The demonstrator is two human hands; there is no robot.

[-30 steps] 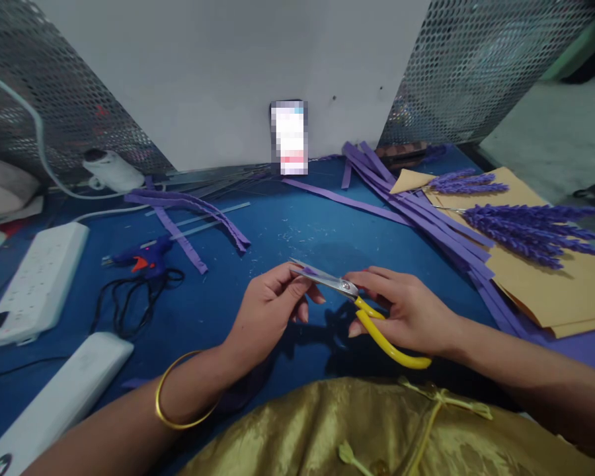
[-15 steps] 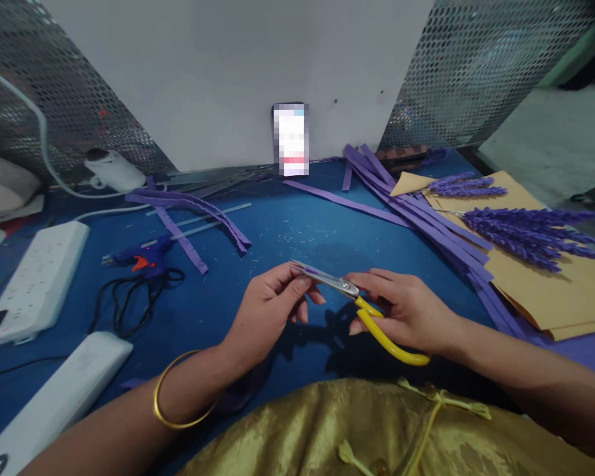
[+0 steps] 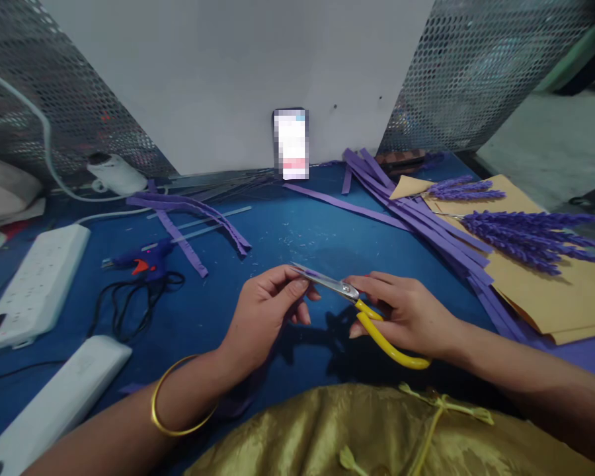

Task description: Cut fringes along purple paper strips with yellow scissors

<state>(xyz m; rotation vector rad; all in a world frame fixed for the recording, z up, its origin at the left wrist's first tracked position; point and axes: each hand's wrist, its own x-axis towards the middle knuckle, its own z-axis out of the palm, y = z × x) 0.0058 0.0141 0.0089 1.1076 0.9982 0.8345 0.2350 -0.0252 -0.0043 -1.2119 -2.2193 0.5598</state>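
R hand (image 3: 406, 307) has the scissors (image 3: 347, 289), thumb & fingers clamped on the yellow handles, blades aimed over to the L. L hand (image 3: 265, 311) is right at the blade tips, thumb & forefinger pressed together on a purple strip (image 3: 313, 272); only a sliver of it shows btwn the blades, the rest is hard to make out. Both hands are up over the blue table (image 3: 218, 294), gold bangle (image 3: 153, 411) on the L wrist. Off L: glue gun (image 3: 151, 264) w/ black cord, near a couple of crinkled strips (image 3: 192, 258), white power strip (image 3: 39, 281) further out. Phone (image 3: 291, 144) leans on the white panel (image 3: 218, 86) at the back, screen blurred. Off R: bundle of flat strips (image 3: 426, 228), plus purple flowers (image 3: 520, 238) on brown paper (image 3: 570, 291).
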